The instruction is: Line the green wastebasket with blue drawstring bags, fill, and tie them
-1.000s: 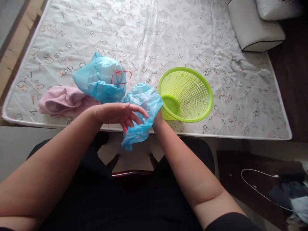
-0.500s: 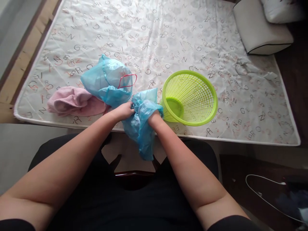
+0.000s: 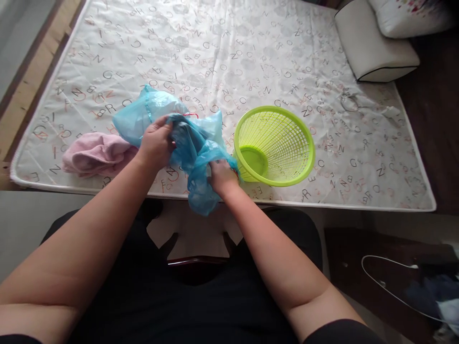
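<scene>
A crumpled blue plastic bag stretches between my two hands at the mattress's front edge. My left hand pinches its upper left part. My right hand is closed on the gathered plastic at the lower right, its fingertips partly hidden in the folds. Behind my left hand lies another blue bag, puffed out, with a red drawstring showing near it. A pink cloth lies bunched to the left, partly behind my left forearm. Just right of my right hand, a green mesh basket leans on its side, its mouth tilted towards me.
Everything rests on a mattress with a printed letter pattern. A beige block-shaped cushion and a white pillow are at the far right. A white cable lies at the lower right, below the mattress.
My left hand has moved up and left, drawing the bag's upper part with it. My right hand has come out of the bag's folds. The bag's hanging end has risen.
</scene>
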A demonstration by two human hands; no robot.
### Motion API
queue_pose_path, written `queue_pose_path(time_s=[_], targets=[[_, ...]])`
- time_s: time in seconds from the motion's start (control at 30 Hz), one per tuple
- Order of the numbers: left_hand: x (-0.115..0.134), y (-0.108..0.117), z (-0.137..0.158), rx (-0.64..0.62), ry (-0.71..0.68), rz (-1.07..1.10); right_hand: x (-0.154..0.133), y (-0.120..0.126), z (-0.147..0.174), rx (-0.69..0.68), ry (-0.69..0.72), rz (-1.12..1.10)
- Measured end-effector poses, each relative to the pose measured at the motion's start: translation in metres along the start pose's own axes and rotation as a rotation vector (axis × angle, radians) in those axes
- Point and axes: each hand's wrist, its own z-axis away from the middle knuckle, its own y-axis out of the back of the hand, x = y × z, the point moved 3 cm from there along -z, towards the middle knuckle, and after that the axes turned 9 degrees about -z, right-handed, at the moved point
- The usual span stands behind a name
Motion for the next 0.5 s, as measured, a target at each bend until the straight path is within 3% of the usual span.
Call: queue_pose_path(time_s=[0.07,0.17,0.3,0.4,0.5], targets=[[0.011,0.005,-0.005,0.076,-0.025,0.111,-0.003,0.003,0.001,0.044,-0.008,0.017],[0.020,0.012,-0.010,0.163,0.000,0.097,-0.005,0.002,-0.004,-0.035,-0.018,0.019],[0.027,0.023,-0.012,0.325,-0.020,0.026,-0.012,0.016,-0.009,-0.113,0.115,-0.066],[0.036,0.040,-0.014,0.456,-0.080,-0.037,-0.016,0.024,-0.004,-0.305,0.238,-0.160],[0.044,0.061,-0.020,0.601,-0.094,-0.117,-0.012,0.018,0.004,-0.539,0.210,-0.142]])
